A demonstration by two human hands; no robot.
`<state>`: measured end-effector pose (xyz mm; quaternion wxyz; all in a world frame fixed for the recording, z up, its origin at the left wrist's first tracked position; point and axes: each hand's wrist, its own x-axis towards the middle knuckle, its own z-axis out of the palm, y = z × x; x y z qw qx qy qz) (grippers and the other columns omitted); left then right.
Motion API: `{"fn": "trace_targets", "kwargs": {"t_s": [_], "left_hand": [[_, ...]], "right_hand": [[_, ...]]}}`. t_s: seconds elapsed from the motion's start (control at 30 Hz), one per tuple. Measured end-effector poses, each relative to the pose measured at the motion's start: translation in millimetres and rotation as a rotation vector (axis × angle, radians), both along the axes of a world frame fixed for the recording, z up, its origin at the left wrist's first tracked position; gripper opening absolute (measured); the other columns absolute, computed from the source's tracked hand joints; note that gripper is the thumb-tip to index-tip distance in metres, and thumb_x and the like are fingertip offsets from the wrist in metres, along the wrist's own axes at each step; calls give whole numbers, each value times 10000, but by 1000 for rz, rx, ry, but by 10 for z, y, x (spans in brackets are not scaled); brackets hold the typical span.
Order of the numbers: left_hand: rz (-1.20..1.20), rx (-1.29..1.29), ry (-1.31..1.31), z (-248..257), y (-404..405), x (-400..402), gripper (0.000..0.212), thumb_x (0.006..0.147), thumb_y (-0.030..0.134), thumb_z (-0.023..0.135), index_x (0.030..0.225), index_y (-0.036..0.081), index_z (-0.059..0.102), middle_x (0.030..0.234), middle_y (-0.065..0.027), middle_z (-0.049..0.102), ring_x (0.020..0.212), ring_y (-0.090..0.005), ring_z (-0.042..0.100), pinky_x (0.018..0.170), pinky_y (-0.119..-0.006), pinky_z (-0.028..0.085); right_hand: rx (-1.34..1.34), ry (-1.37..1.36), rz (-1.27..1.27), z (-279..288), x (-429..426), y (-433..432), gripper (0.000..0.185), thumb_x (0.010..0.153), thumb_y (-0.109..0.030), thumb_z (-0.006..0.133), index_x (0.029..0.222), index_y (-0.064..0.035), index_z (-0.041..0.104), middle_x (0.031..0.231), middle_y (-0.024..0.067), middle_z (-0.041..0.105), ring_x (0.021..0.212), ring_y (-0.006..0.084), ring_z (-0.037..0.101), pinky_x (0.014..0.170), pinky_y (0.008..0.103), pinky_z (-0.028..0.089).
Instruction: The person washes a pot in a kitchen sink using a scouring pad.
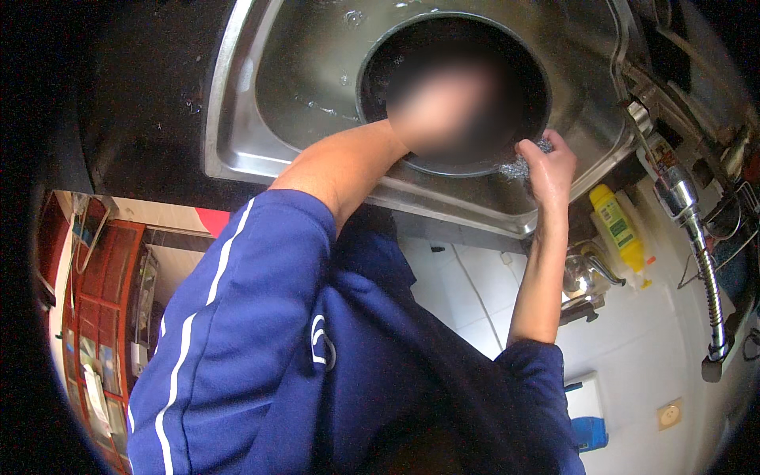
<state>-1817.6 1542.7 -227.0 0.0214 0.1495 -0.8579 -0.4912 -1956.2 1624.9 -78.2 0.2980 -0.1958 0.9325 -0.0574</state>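
A dark round pan (375,77) with a thin pale rim sits in a stainless steel sink (228,136). My left hand (442,104) reaches over the pan's inside; a blur covers it, so its fingers and anything in them are hidden. At the pan's lower right rim, my right hand (551,169) has its fingers curled around a silvery metal scourer (515,171). The scourer sticks out towards the pan's edge, and the hand looks wet. Droplets or suds show on the sink floor left of the pan.
Dark countertop (148,119) borders the sink on the left. To the right are a yellow bottle (617,228), a shiny metal kettle (579,276) and a faucet with a flexible metal neck (703,261). A red-brown wooden cabinet (101,320) stands at lower left.
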Motion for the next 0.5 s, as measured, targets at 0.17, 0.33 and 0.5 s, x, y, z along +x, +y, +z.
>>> {"fn": "trace_targets", "kwargs": {"t_s": [0.17,0.33,0.5], "left_hand": [[-41,-58,-135,169,-78,-203,624,750,147,520,1345,63,353,1433,-82,298,1341,-268,239,1062,-460,253],[-554,-168,-5,64,-346,-71,513,836,174,454,1344,167,386,1457,33,259,1364,-202,186,1093,-430,208],[-892,-279,-107,108,-545,-91,551,817,143,509,1341,241,369,1448,95,268,1365,-195,181,1083,-406,238]], "right_hand": [[-70,-236,-52,78,202,-235,273,661,-141,659,895,-5,624,764,107,661,673,145,588,662,292,471],[-99,-375,-283,38,184,-124,201,698,-105,619,837,41,626,750,61,635,690,122,569,665,247,440],[-125,-424,-457,65,230,-64,184,694,-104,615,808,40,610,736,70,640,668,115,571,632,246,443]]}}
